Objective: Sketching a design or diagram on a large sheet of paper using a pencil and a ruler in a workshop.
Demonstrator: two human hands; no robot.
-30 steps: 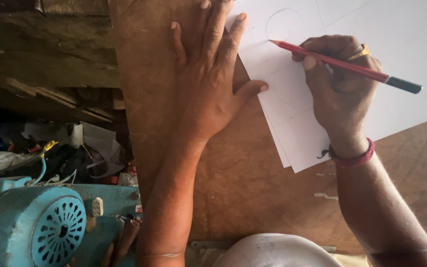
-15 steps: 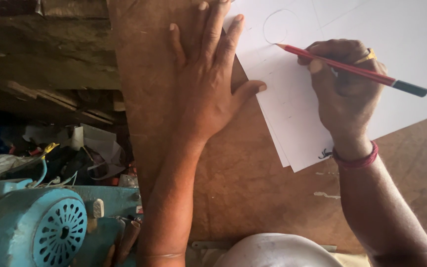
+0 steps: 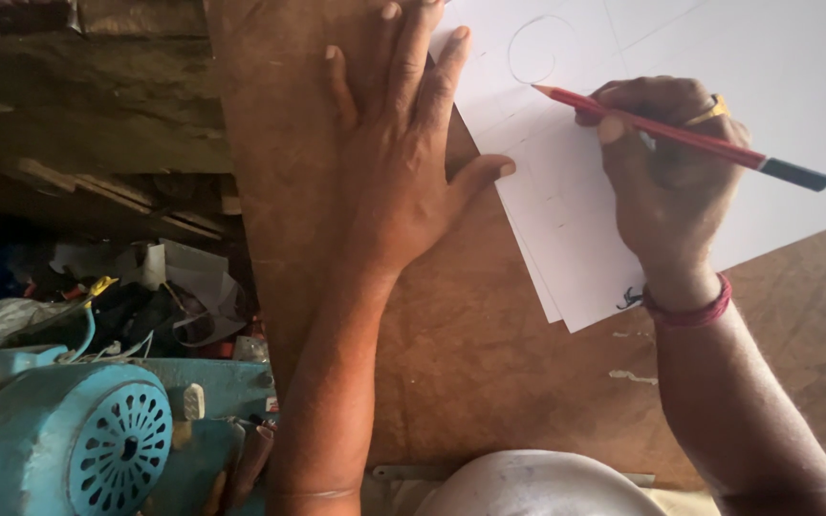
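My left hand [image 3: 400, 162] lies flat, fingers spread, on a brown wooden board [image 3: 451, 363], its fingertips and thumb pressing the left edge of white paper sheets [image 3: 776, 86]. My right hand [image 3: 666, 182] grips a red pencil [image 3: 681, 134] with a black end, tip pointing left over the paper just below a drawn pencil circle [image 3: 537, 48]. Faint pencil lines cross the sheet. A red thread band sits on my right wrist and a yellow ring on one finger.
Left of the board a turquoise motor housing [image 3: 78, 444] with a slotted round grille stands at the lower left. Behind it lie tangled wires, crumpled paper and scraps [image 3: 136, 287] under rough wooden planks [image 3: 88, 105]. A pale rounded shape [image 3: 537, 487] fills the bottom edge.
My right hand and the pencil have shifted slightly right and up; the pencil tip sits nearer the drawn circle. My left hand has stayed pressed on the paper.
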